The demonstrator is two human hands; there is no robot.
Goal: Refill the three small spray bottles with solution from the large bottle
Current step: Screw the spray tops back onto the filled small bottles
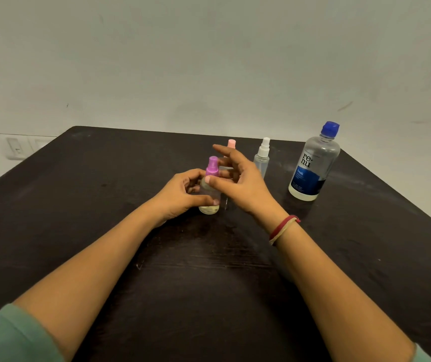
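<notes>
Left grip [183, 195] holds a purple-capped spray bottle [210, 209] on the dark worktop [99, 210]; large bottle [313, 165] at two o'clock.

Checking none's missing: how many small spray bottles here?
3: purple-capped clear bottle in the left hand, pink-capped one mostly hidden behind the right hand, white-capped one beside the large blue-capped bottle.

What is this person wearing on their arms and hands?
Green sleeves end near the elbows: the left sleeve shows plainly, the right sleeve only as a sliver. The right wrist carries a red band beside a thinner beige band. The left hand and right hand wear no gloves.
</notes>
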